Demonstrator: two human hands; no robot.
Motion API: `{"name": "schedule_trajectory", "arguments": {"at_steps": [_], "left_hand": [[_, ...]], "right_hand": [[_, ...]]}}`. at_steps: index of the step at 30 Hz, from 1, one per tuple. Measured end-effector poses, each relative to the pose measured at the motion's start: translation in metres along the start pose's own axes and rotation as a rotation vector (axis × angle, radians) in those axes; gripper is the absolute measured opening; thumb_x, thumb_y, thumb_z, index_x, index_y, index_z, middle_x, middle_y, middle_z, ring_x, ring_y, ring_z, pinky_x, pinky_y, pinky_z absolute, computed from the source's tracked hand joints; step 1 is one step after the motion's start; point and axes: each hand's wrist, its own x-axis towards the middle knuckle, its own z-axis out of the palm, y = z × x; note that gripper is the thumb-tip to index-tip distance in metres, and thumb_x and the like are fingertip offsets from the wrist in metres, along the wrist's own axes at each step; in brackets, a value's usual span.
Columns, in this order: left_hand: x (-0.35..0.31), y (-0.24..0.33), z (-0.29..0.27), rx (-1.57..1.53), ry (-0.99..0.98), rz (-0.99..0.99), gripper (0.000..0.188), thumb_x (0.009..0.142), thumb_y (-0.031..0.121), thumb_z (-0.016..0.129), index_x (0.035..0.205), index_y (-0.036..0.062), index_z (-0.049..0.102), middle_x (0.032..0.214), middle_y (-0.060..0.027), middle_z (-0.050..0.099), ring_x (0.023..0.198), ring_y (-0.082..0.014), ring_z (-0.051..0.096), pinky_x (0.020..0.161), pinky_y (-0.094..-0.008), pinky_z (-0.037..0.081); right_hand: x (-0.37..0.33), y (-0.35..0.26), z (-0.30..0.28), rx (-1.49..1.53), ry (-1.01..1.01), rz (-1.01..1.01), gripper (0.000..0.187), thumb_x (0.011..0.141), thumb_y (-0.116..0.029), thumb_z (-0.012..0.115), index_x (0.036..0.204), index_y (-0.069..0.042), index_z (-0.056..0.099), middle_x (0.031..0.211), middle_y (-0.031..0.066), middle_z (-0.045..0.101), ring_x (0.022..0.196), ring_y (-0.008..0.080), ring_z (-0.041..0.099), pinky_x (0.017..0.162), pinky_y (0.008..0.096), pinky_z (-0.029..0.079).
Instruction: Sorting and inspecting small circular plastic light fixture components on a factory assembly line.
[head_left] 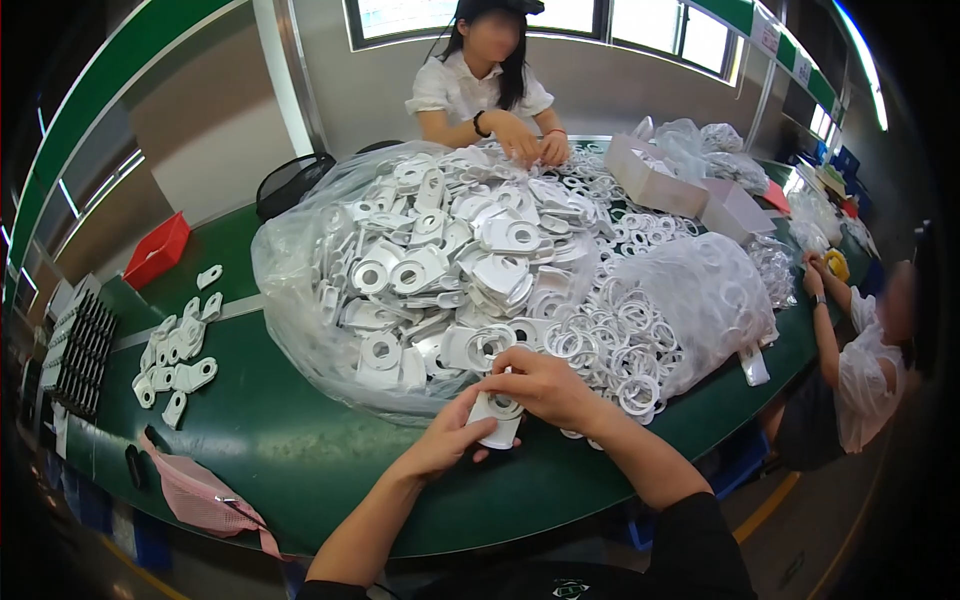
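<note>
My left hand (447, 437) grips a flat white plastic part (497, 424) with a round hole, thumb across its face, just above the near side of the table. Over the far end of that part, my right hand (545, 385) has its fingers pinched together. A white ring (490, 346) shows at those fingertips; whether they hold it or it lies on the pile behind cannot be told. Just beyond both hands a large heap of similar white parts (415, 270) spills from a clear plastic bag (283, 290). Many loose white rings (640, 350) lie to its right.
Several white parts (172, 345) lie at left, near a black rack (80, 350) and a red bin (158, 248). A pink pouch (205, 495) rests at the near left edge. White boxes (655, 178) stand far right. One co-worker (480, 85) handles pieces opposite; another (860, 350) sits right.
</note>
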Motion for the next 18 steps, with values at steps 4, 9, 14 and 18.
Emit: {"name": "schedule_trajectory", "arguments": {"at_steps": [4, 9, 14, 18], "left_hand": [[0.008, -0.011, -0.002, 0.060, 0.043, 0.005, 0.040, 0.090, 0.011, 0.047, 0.127, 0.0052, 0.034, 0.096, -0.0087, 0.059, 0.072, -0.0160, 0.064, 0.040, -0.0174, 0.037], [-0.001, -0.008, 0.000, 0.161, 0.185, 0.077, 0.046, 0.086, 0.013, 0.052, 0.128, 0.0028, 0.034, 0.094, -0.0089, 0.060, 0.069, -0.0198, 0.066, 0.039, -0.0182, 0.040], [0.009, -0.008, 0.018, 0.283, 0.236, 0.273, 0.045, 0.085, 0.003, 0.050, 0.127, -0.0002, 0.036, 0.100, -0.0108, 0.058, 0.083, -0.0180, 0.062, 0.052, -0.0228, 0.050], [0.007, -0.013, 0.008, 0.774, 0.323, 0.437, 0.021, 0.087, 0.009, 0.050, 0.105, -0.0029, 0.052, 0.089, -0.0075, 0.060, 0.077, -0.0117, 0.056, 0.065, -0.0228, 0.044]], "right_hand": [[-0.005, 0.004, 0.002, -0.019, -0.008, -0.037, 0.035, 0.072, -0.003, 0.053, 0.103, -0.018, 0.060, 0.094, 0.0055, 0.054, 0.081, 0.0242, 0.059, 0.066, 0.0322, 0.049], [0.000, -0.001, 0.015, 0.128, 0.105, 0.020, 0.016, 0.082, -0.015, 0.056, 0.097, -0.014, 0.061, 0.092, 0.0060, 0.053, 0.081, 0.0246, 0.058, 0.064, 0.0335, 0.047], [-0.004, 0.004, 0.008, 0.402, 0.170, 0.256, 0.019, 0.080, -0.025, 0.062, 0.084, -0.007, 0.066, 0.079, 0.0096, 0.055, 0.075, 0.0265, 0.057, 0.065, 0.0356, 0.044], [-0.005, 0.015, 0.008, 0.705, 0.050, 0.313, 0.018, 0.080, -0.019, 0.065, 0.086, -0.002, 0.066, 0.075, 0.0080, 0.060, 0.073, 0.0170, 0.057, 0.065, 0.0293, 0.044]]}}
